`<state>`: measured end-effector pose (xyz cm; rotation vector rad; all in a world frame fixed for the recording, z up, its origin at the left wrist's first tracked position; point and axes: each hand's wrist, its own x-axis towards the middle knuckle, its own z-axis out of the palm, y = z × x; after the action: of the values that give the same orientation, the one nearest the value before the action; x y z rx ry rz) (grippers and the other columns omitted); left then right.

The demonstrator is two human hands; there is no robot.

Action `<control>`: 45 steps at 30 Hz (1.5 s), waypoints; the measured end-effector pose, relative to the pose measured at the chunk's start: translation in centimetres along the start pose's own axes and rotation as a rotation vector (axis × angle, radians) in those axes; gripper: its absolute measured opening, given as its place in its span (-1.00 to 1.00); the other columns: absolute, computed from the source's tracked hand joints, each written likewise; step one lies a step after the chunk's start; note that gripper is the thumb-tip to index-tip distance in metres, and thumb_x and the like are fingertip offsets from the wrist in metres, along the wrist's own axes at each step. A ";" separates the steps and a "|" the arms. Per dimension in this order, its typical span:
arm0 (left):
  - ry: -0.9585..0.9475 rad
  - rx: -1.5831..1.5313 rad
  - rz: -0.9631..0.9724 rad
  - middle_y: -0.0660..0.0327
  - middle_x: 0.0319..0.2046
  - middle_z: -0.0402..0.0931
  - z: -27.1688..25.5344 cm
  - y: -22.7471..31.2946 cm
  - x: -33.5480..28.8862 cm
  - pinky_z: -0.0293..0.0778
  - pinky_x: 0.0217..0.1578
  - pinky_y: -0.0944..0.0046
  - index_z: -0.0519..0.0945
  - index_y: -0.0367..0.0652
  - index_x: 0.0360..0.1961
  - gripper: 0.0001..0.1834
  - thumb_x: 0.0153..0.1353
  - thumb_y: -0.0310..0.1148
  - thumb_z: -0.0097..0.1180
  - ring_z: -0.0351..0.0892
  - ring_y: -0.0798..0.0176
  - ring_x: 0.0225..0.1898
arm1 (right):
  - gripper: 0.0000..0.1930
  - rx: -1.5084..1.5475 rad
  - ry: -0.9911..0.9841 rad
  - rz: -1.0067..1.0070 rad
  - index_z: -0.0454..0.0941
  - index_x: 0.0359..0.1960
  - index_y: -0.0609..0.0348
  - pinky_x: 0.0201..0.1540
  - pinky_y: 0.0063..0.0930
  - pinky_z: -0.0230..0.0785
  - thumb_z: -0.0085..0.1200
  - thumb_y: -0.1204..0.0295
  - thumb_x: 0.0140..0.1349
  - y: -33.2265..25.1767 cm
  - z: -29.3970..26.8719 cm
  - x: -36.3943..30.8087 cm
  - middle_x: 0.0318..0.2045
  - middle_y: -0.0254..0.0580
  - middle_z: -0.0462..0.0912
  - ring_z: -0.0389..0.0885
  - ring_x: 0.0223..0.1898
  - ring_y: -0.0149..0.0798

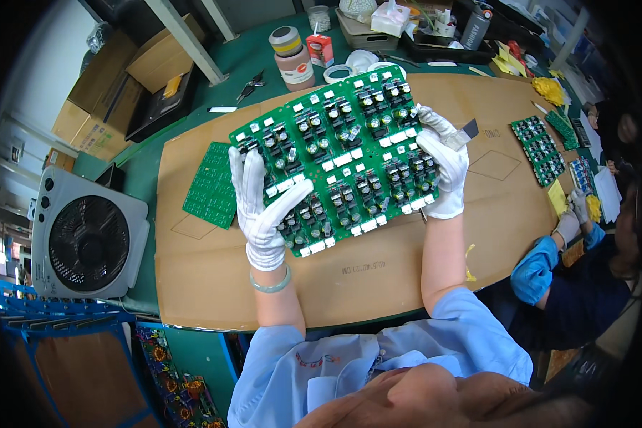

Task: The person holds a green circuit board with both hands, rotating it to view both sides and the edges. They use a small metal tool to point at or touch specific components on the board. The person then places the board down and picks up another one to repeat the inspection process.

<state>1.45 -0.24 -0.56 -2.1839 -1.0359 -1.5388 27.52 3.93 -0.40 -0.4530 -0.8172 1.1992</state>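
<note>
A large green circuit board panel is raised over the cardboard-covered table, tilted, its populated side facing up. Rows of black components, round capacitors and white connectors cover it. My left hand, in a white glove, grips its left edge, the thumb lying across the face. At the right edge, my right hand, also white-gloved, is closed on the panel. A small grey flat piece juts out beside the right hand's fingers; what it belongs to is hidden. Partly behind the panel, another green circuit board lies on the cardboard.
At left stands a grey box fan. Along the back are a pinkish bottle, a red carton, tape rolls and scissors. To the right, a co-worker's gloved hands are near more circuit boards.
</note>
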 end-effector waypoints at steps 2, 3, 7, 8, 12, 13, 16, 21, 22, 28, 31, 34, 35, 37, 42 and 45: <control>0.043 -0.010 0.001 0.14 0.33 0.15 0.6 -0.1 -0.5 0.05 0.30 -0.02 0.74 0.14 -0.31 -0.59 -0.30 -0.51 0.37 0.05 -0.12 0.36 | -0.56 0.015 0.021 0.031 0.37 0.07 0.53 -0.02 -0.48 0.47 0.00 0.66 0.10 -0.6 0.3 0.1 -0.13 0.07 0.61 0.62 -0.13 -0.26; 0.064 -0.014 0.001 0.15 0.33 0.14 0.8 -0.1 -0.6 0.06 0.30 -0.02 0.74 0.13 -0.31 -0.58 -0.31 -0.53 0.39 0.05 -0.12 0.36 | -0.56 0.030 0.028 0.047 0.37 0.07 0.52 -0.05 -0.49 0.48 0.00 0.66 0.10 -0.7 0.2 0.2 -0.16 0.06 0.62 0.63 -0.16 -0.27; 0.108 -0.105 -0.008 0.00 0.35 0.04 1.2 0.6 -0.5 0.05 0.31 -0.08 0.72 -0.11 -0.33 -0.70 -0.20 -0.56 0.30 0.02 -0.18 0.36 | -0.53 0.074 0.029 0.080 0.34 0.11 0.51 -0.14 -0.53 0.50 0.01 0.65 0.11 -0.5 0.0 0.3 -0.22 0.05 0.64 0.65 -0.25 -0.32; 0.112 -0.121 -0.036 -0.01 0.36 0.00 1.1 0.6 -0.7 0.06 0.31 -0.09 0.72 -0.14 -0.37 -0.78 -0.11 -0.60 0.23 0.02 -0.18 0.36 | -0.53 0.082 0.019 0.074 0.34 0.12 0.51 -0.15 -0.54 0.50 0.01 0.64 0.11 -0.5 0.0 0.3 -0.22 0.06 0.64 0.65 -0.26 -0.33; 0.186 -0.249 -0.176 -0.11 0.33 0.03 0.9 1.4 -0.4 0.07 0.30 -0.09 0.67 -0.09 -0.23 -0.73 0.00 -0.58 0.17 0.03 -0.19 0.35 | -0.49 0.128 -0.015 0.039 0.30 0.15 0.51 -0.13 -0.51 0.50 0.03 0.66 0.10 0.3 -1.2 0.8 -0.19 0.12 0.62 0.65 -0.24 -0.30; 0.230 -0.311 -0.216 -0.17 0.32 0.04 1.0 1.6 -0.3 0.05 0.30 -0.08 0.65 -0.06 -0.21 -0.74 0.03 -0.54 0.19 0.04 -0.20 0.35 | -0.48 0.119 -0.009 0.030 0.30 0.15 0.51 -0.13 -0.50 0.50 0.03 0.67 0.10 0.3 -1.0 0.8 -0.18 0.14 0.61 0.65 -0.23 -0.29; 0.198 -0.250 -0.062 -0.14 0.33 0.03 1.3 -0.4 -0.4 0.09 0.29 -0.08 0.40 0.02 0.16 -0.45 0.10 -0.53 0.14 0.06 -0.17 0.35 | -0.47 0.094 0.003 0.005 0.29 0.16 0.51 -0.11 -0.48 0.50 0.03 0.68 0.09 0.1 -0.8 0.6 -0.16 0.17 0.61 0.65 -0.22 -0.26; 0.243 -0.366 -0.227 -0.06 0.35 0.01 2.0 -0.8 -1.0 -0.01 0.34 0.05 0.04 -0.21 0.34 -0.21 0.16 -0.32 0.16 0.08 -0.02 0.35 | -0.59 0.061 0.019 -0.050 0.26 0.16 0.43 -0.19 -0.20 0.61 -0.16 0.46 0.32 0.2 -0.6 0.4 -0.19 0.30 0.59 0.67 -0.25 -0.06; 0.216 -0.327 -0.261 -0.06 0.35 0.01 1.8 -0.7 -0.8 -0.01 0.34 0.05 0.01 -0.22 0.35 -0.16 0.14 -0.29 0.18 0.07 -0.02 0.36 | -0.56 0.069 0.018 -0.045 0.27 0.16 0.46 -0.16 -0.28 0.57 -0.10 0.54 0.24 0.0 -0.3 0.3 -0.18 0.27 0.59 0.67 -0.24 -0.12; 0.214 -0.532 -0.422 0.04 0.30 0.13 2.5 -0.1 -0.5 0.16 0.26 0.10 -0.05 -0.26 0.38 -0.10 0.15 -0.24 0.19 0.22 0.10 0.26 | -0.48 0.129 -0.026 -0.036 0.30 0.14 0.52 -0.13 -0.42 0.52 0.03 0.67 0.08 -0.1 -0.3 0.3 -0.17 0.24 0.60 0.66 -0.24 -0.21; 0.165 -0.531 -0.391 0.05 0.29 0.14 2.5 -0.6 -1.0 0.20 0.24 0.10 -0.01 -0.26 0.37 -0.19 0.21 -0.27 0.12 0.25 0.10 0.24 | -0.49 0.138 -0.019 -0.035 0.30 0.14 0.52 -0.13 -0.41 0.53 0.02 0.66 0.09 -0.1 -0.1 0.2 -0.17 0.26 0.59 0.67 -0.24 -0.19; 0.189 -0.669 -0.577 -0.04 0.35 0.01 2.5 -0.3 -1.1 0.13 0.26 0.12 -0.06 -0.29 0.38 -0.13 0.18 -0.19 0.11 0.18 0.06 0.30 | -0.49 0.129 -0.025 -0.038 0.30 0.14 0.53 -0.11 -0.40 0.53 0.02 0.66 0.10 0.1 -0.1 0.1 -0.16 0.27 0.59 0.66 -0.22 -0.18; 0.187 -0.678 -0.589 -0.04 0.35 0.01 2.5 -0.3 -1.1 0.13 0.26 0.12 -0.06 -0.28 0.38 -0.13 0.19 -0.19 0.10 0.17 0.06 0.30 | -0.50 0.131 -0.027 -0.041 0.30 0.14 0.53 -0.11 -0.40 0.53 0.01 0.66 0.10 0.1 -0.2 0.1 -0.16 0.27 0.59 0.66 -0.21 -0.18; 0.176 -0.670 -0.581 -0.03 0.36 0.00 2.6 -0.5 -1.3 0.12 0.27 0.12 -0.06 -0.27 0.39 -0.15 0.20 -0.20 0.08 0.15 0.06 0.31 | -0.51 0.140 -0.029 -0.045 0.30 0.14 0.52 -0.09 -0.40 0.52 0.01 0.66 0.11 0.1 -0.2 0.1 -0.15 0.26 0.59 0.66 -0.20 -0.18; 0.110 -0.611 -0.588 -0.02 0.37 -0.03 2.3 -0.6 -1.0 0.08 0.28 0.14 -0.05 -0.24 0.39 -0.18 0.22 -0.18 0.04 0.13 0.06 0.32 | -0.53 0.061 -0.012 -0.045 0.34 0.11 0.52 -0.06 -0.41 0.51 0.01 0.69 0.10 0.0 0.2 0.1 -0.12 0.21 0.58 0.65 -0.16 -0.21; 0.057 -0.461 -0.483 -0.02 0.37 -0.03 2.5 -1.4 -1.4 0.08 0.29 0.14 -0.03 -0.23 0.39 -0.18 0.22 -0.17 0.04 0.14 0.07 0.32 | -0.54 0.028 0.016 -0.049 0.36 0.10 0.52 -0.04 -0.43 0.50 0.01 0.72 0.08 0.1 0.4 0.0 -0.11 0.16 0.59 0.64 -0.15 -0.22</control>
<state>1.96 1.65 -3.03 -2.2545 -1.3761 -2.2294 27.14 3.95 -0.19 -0.4173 -0.7932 1.1592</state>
